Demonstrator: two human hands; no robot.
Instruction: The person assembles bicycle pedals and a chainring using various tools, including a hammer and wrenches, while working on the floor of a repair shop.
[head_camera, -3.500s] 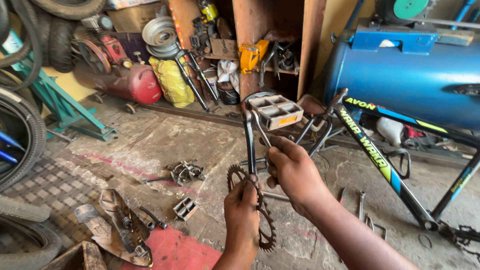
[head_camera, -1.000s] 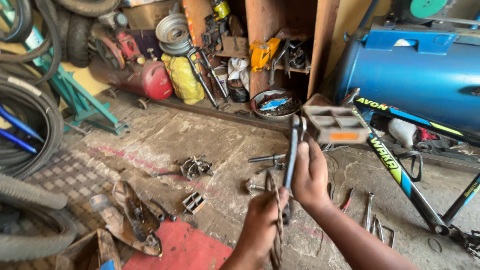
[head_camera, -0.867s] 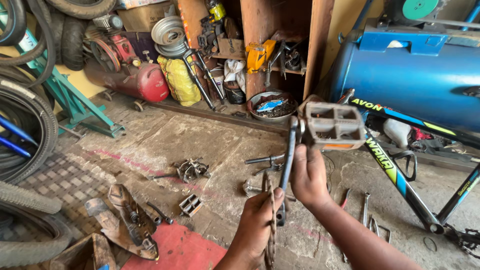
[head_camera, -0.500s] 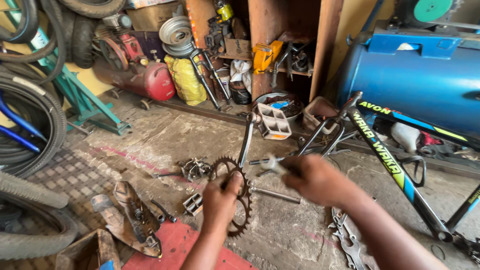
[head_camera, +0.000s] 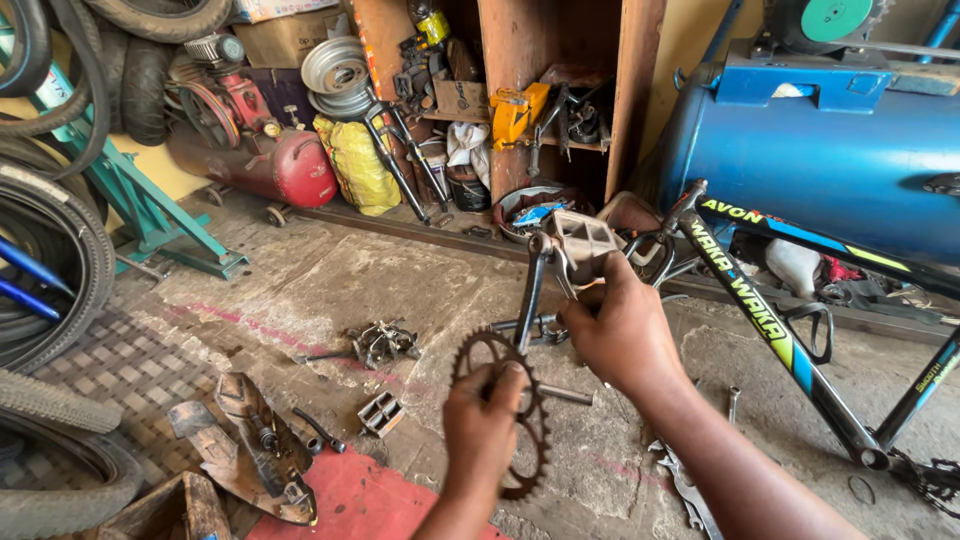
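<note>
The left hand (head_camera: 483, 432) closes around the toothed chainring (head_camera: 503, 415) of a bicycle crankset, fingers wrapped over its rim at about 6 o'clock in the picture, which appears to steady the heavy end. The crank arm (head_camera: 529, 292) rises from the ring toward 12 o'clock, and at its top sits a grey pedal (head_camera: 583, 243). The right hand (head_camera: 622, 328) curls loosely just below the pedal, fingers half closed and touching the pedal's underside and axle end; whether it pinches the axle firmly I cannot tell. Holding the crankset up off the concrete floor (head_camera: 300, 290) at chest level seems to bring the pedal joint close to the eye.

On the floor at 9 o'clock of the chainring lies a loose pedal (head_camera: 381, 412), and further toward 10 o'clock a small heap of metal parts (head_camera: 380, 342). A black bicycle frame (head_camera: 760, 310) slants at 3 o'clock, in front of a blue tank (head_camera: 830, 160). A red compressor tank (head_camera: 270, 165) stands at 10 o'clock
</note>
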